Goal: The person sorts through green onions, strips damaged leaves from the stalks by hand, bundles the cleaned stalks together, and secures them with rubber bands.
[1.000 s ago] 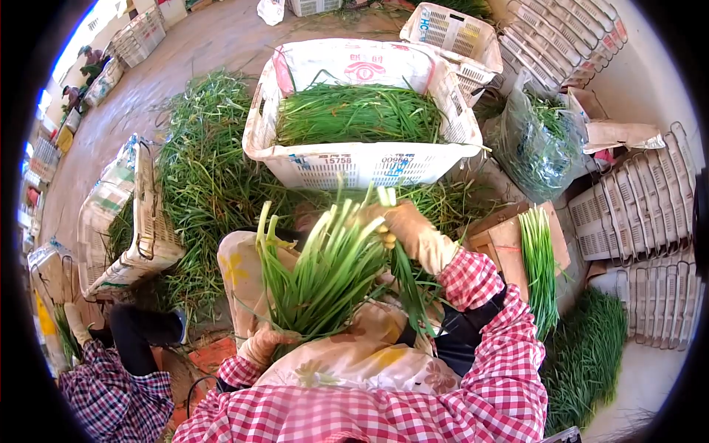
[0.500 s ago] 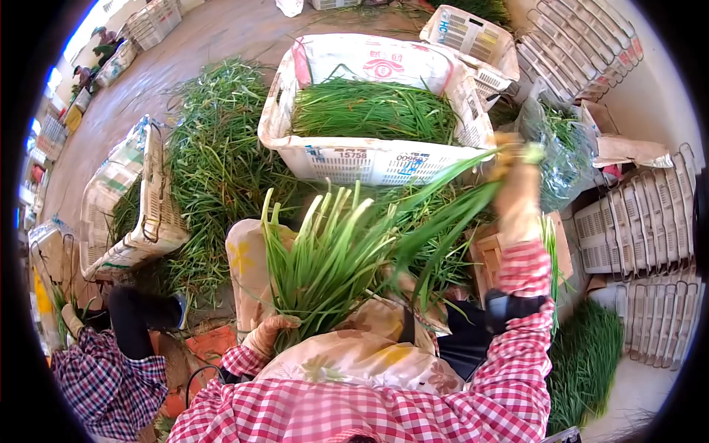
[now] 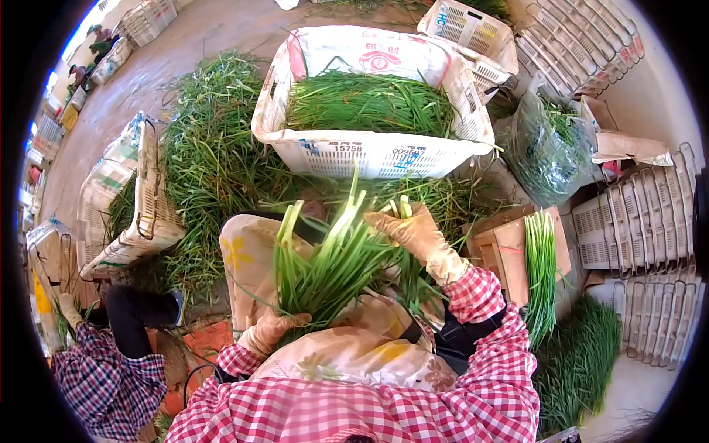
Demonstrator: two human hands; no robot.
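Observation:
In the head view my left hand [image 3: 272,331], in a tan glove, is closed round the lower part of a thick bunch of garlic chives [image 3: 325,277]. The bunch stands over my lap, its pale stem ends pointing up. My right hand [image 3: 417,232], gloved too, is closed just right of the bunch, gripping a smaller handful of chives. Pale stem ends of that handful show above the fingers, and its leaves [image 3: 415,284] hang below. A flowered apron [image 3: 347,358] covers my lap.
Ahead stands a white crate [image 3: 369,151] with chives inside. Loose leaves [image 3: 214,177] lie heaped left of it. At right are a wooden box [image 3: 498,240], a tied chive bundle [image 3: 541,273], a plastic bag [image 3: 550,159] and stacked crates [image 3: 635,221]. A co-worker [image 3: 111,369] sits at left.
My right hand has come from beside the crate at upper right down and left to the bunch, still holding chives. Those leaves now hang downward. My left hand keeps its hold.

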